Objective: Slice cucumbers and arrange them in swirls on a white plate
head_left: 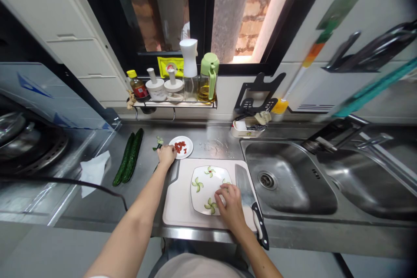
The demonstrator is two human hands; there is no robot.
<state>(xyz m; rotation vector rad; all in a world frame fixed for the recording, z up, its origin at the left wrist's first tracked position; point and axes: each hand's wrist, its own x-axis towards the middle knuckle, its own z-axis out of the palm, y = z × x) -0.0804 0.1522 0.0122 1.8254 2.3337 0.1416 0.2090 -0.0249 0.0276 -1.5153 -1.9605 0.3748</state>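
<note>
My left hand (167, 154) reaches to the left rim of a small round white plate (189, 151) holding small red pieces (180, 146). Its fingers are drawn together, and whatever is between them is hidden. My right hand (230, 203) hovers over or rests on the right side of a square white plate (199, 202), fingers curved and apart, holding nothing visible. Green pinwheels of cucumber slices (197, 184) lie along that plate's sides; the top one (210, 171) has a red centre. My right hand partly covers the right pinwheel. The plate sits on a pale cutting board (177, 208).
A broad knife (244, 184) lies along the board's right edge, handle toward me. Two cucumbers (128, 156) and a white paper (94, 171) are left. Cucumber scraps (159, 140) lie behind my left hand. A double sink (289, 178) is right; a condiment shelf (176, 104) is behind.
</note>
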